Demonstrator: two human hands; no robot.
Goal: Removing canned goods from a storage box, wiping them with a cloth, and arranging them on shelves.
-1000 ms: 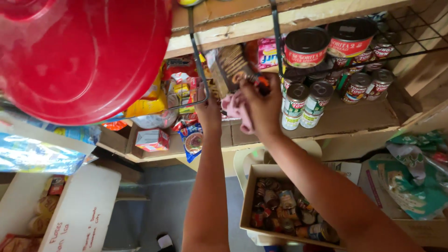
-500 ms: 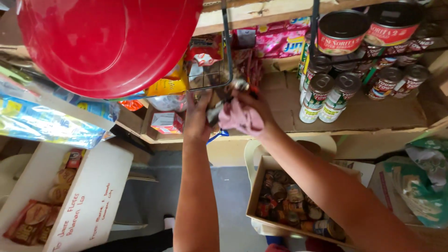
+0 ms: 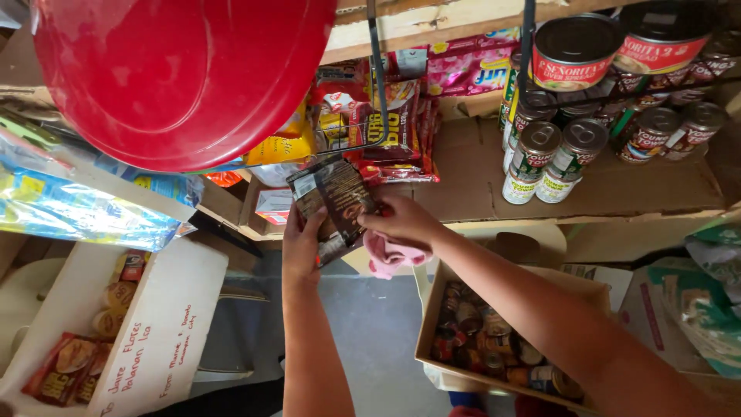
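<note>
Fingers of the left hand (image 3: 302, 245) and right hand (image 3: 401, 220) pinch a strip of dark sachets (image 3: 333, 202) just below the hanging packets (image 3: 394, 123); the right also clutches a pink cloth (image 3: 390, 255). A loose pinch could drop the strip toward the box of cans (image 3: 494, 340). Fingertips behind the sachets are hidden.

Soft, even daylight filled the scene, with a dull sheen on the big round red plastic basin (image 3: 181, 77) and on the shiny lids of the stacked tin cans (image 3: 575, 150). Wide-angle distortion bent the wooden shelf (image 3: 463, 19) edges. The grey floor (image 3: 370, 332) below sat dimmer, slightly soft.
</note>
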